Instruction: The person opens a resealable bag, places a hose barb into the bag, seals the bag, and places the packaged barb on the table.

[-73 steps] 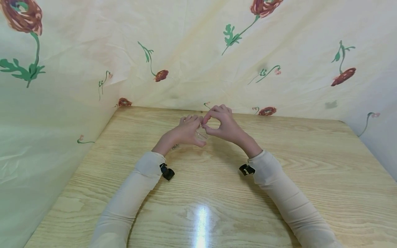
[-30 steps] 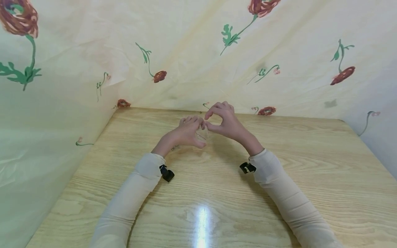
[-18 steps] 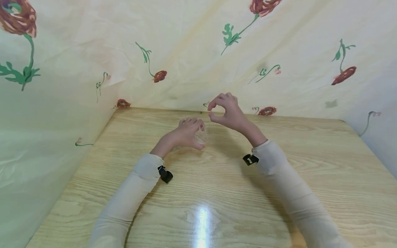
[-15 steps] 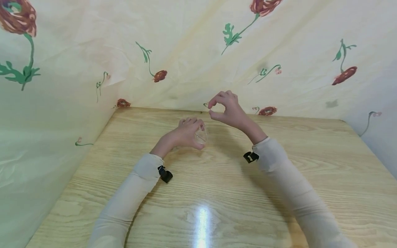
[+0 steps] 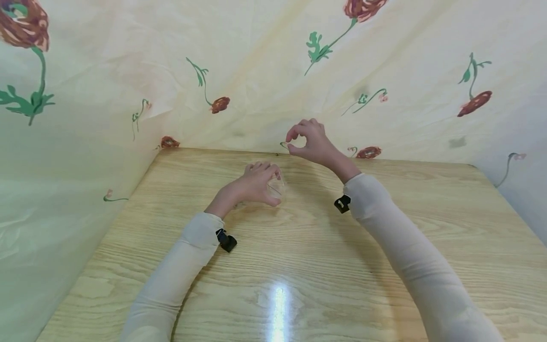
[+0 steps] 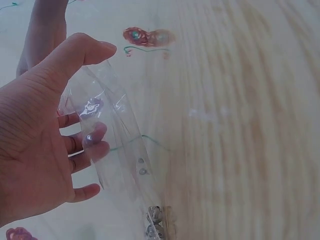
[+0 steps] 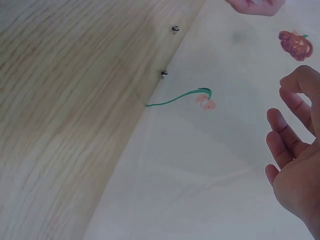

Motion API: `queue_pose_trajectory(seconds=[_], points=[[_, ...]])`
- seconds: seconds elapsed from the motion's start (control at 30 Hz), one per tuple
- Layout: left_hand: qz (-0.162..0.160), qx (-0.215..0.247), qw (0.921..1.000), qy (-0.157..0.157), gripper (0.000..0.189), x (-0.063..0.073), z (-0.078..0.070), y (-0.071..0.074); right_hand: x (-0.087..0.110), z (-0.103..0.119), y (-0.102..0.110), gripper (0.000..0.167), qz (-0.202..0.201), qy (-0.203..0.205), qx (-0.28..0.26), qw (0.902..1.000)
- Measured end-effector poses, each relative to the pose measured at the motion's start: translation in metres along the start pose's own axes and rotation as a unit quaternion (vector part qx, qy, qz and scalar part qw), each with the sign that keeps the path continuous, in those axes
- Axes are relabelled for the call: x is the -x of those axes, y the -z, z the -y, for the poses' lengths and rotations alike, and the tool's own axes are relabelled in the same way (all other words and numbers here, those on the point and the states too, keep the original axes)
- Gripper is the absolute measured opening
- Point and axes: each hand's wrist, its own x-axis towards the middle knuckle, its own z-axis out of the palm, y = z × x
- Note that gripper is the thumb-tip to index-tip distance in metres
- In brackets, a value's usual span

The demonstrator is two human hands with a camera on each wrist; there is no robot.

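My left hand [image 5: 252, 184] grips a clear, creased plastic packet [image 6: 117, 120], thumb on one side and fingers on the other. In the left wrist view its fingertips show through the plastic, with a small shiny bead-like spot by one of them. My right hand [image 5: 314, 142] is raised over the table's back edge, thumb and index finger curled into a ring with their tips nearly meeting. Whatever sits between those tips is too tiny to make out. In the right wrist view, the right hand [image 7: 297, 145] has its other fingers loosely bent.
Small silvery pieces [image 6: 154, 222] lie on the wood-grain table [image 5: 299, 266], below the left wrist. A tiny metallic piece [image 7: 164, 74] lies near the back edge, with another small piece [image 7: 175, 29] nearby. Flower-printed cloth [image 5: 256, 71] rises behind the table and on the left.
My right hand first worked at the packet beside the left hand, opened its fingertips slightly, then closed them and moved away, up and back. The left hand has stayed nearly in place.
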Motion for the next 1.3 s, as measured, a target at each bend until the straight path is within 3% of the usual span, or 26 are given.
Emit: queue_pose_trajectory(seconds=[0.57, 0.83, 1.13, 1.3], points=[[0.002, 0.001, 1.0000, -0.009, 0.057, 0.005, 0.000, 0.002, -0.008, -0.027, -0.034, 0.024, 0.059, -0.087, 0.009, 0.9944], [-0.006, -0.002, 0.9999, -0.013, 0.058, 0.002, 0.002, -0.001, -0.008, -0.030, -0.046, 0.028, 0.081, -0.096, 0.016, 0.9920], [0.002, 0.004, 1.0000, -0.009, 0.060, 0.005, 0.001, 0.003, -0.012, -0.032, -0.055, 0.031, 0.077, -0.099, 0.033, 0.9916], [0.001, 0.009, 0.9999, -0.007, 0.060, 0.006, 0.002, 0.003, -0.014, -0.033, -0.060, 0.038, 0.101, -0.113, 0.038, 0.9878]])
